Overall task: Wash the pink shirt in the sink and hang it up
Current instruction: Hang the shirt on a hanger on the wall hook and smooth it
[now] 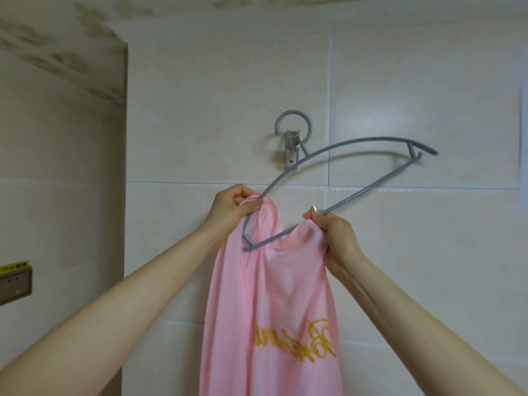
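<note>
Head view: the hanging step is judged to be in hand, and the washing is taken as done, though no wetness can be made out in the cloth. The pink shirt [265,310] is held up against the wall. Its top edge is gathered over the low left end of a grey hanger [368,188], and the rest falls straight down past the bottom of the frame. Yellow lettering [300,338] is seen reversed on it. The hanger is hooked on a metal wall hook [291,150] and is tilted, left end low and right end high.

The grip of the left hand [231,205] is closed on bunched cloth where the hanger's upper arm enters it. The grip of the right hand [334,232] is pinched on cloth at the lower bar, and the bar itself seems to be caught in the pinch too.

For the next move, the neck opening would need to be drawn along toward the raised right end. Both shoulders could then be seated and the hanger levelled, without the hook being lifted off.

The wall [200,110] is faced with pale glossy tiles and thin dark joints. A side wall is met at the left, where a socket plate [14,284] is fixed. A blotched strip [57,52] is seen along the top. No sink or counter is shown.
</note>
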`<state>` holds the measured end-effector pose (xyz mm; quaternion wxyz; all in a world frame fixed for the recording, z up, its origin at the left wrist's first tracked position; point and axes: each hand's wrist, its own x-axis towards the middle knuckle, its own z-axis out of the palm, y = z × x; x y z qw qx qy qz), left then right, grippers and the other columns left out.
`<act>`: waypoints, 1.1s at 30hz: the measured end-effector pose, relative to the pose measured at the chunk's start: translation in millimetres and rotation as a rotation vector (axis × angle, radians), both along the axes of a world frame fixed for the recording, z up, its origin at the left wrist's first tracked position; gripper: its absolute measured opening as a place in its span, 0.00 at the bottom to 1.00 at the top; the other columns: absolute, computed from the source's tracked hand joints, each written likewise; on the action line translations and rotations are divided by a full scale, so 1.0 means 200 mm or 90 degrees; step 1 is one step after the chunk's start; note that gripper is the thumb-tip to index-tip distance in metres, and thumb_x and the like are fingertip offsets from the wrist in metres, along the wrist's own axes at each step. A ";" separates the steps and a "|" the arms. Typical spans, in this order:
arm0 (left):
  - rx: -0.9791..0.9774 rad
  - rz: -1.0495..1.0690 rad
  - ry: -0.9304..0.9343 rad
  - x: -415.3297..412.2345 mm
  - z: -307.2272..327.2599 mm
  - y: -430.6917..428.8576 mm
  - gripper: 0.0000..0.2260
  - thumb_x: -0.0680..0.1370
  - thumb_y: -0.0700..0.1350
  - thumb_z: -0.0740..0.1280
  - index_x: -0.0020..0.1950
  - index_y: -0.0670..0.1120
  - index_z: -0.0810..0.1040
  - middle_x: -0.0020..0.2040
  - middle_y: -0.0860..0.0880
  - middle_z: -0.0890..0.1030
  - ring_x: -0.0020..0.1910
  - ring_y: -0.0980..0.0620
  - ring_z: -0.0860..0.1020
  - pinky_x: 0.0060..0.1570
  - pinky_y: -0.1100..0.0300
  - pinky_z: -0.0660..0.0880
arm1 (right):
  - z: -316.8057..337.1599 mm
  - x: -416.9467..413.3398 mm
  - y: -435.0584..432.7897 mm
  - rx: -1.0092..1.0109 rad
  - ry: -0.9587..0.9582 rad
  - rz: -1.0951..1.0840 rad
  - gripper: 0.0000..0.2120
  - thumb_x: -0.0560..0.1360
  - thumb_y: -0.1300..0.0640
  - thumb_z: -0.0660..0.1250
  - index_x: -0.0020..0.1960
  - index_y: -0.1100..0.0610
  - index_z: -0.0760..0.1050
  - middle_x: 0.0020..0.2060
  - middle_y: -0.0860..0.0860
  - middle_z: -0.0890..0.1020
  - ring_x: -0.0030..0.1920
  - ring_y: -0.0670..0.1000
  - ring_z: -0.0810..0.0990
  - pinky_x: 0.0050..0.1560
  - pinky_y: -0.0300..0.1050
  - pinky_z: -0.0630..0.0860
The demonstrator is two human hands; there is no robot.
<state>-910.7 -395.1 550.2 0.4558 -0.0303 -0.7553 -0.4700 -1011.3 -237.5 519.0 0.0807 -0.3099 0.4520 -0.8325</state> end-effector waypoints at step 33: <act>-0.438 0.327 0.049 -0.09 0.10 -0.15 0.02 0.77 0.36 0.64 0.46 0.37 0.72 0.41 0.45 0.80 0.40 0.39 0.76 0.35 0.56 0.62 | -0.07 -0.39 0.37 0.098 0.089 0.023 0.14 0.69 0.69 0.67 0.54 0.63 0.79 0.44 0.56 0.84 0.43 0.50 0.83 0.43 0.39 0.78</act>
